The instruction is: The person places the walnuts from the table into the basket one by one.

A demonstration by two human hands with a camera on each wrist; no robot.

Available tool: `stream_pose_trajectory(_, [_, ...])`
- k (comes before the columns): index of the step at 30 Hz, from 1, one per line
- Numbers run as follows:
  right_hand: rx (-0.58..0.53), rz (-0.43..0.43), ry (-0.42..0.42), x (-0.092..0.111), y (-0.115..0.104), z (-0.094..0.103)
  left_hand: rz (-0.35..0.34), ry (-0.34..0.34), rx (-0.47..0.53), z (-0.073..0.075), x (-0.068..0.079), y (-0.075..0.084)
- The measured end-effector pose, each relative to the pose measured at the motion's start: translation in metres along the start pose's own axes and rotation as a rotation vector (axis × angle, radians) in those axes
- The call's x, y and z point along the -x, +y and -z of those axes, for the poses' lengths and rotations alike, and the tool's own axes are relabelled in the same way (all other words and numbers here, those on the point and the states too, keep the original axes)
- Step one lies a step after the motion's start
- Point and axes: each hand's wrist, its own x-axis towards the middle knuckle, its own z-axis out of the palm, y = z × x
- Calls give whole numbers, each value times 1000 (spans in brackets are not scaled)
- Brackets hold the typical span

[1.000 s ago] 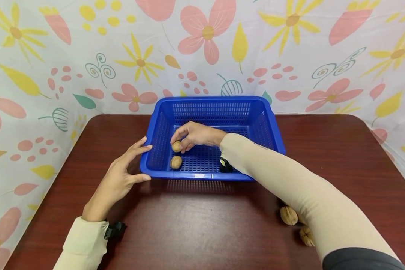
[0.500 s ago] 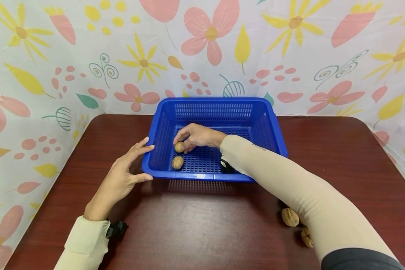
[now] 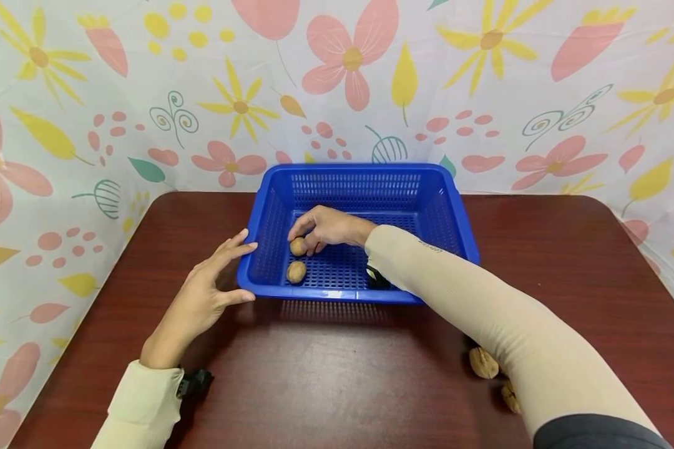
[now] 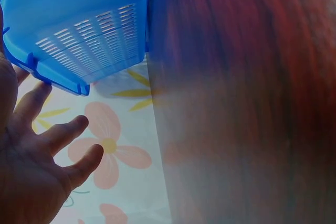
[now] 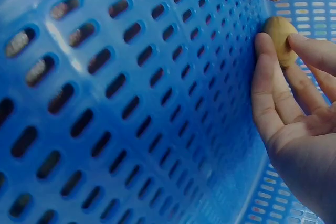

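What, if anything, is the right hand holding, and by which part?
The right hand holds a walnut, pinched by its sides between thumb and fingers, inside the blue basket.

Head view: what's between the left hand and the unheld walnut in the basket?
Blue basket's left wall, between left hand and unheld walnut; shows in the head view.
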Motion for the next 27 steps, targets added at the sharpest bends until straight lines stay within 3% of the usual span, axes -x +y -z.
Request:
stream_pose_trajectory(6, [81,-16,25,10,-10,10,0,5,10,-1,1,0])
stream_pose_trajectory(12, [178,40,71,42,-26,36,-3,1,18,-1,0,1])
stream_pose_trajectory(21, [213,86,240,136,-41,76,0,5,20,0,0,0])
stream_pose_trajectory(27, [240,62,348,216,-27,85,1,9,27,1,1,0])
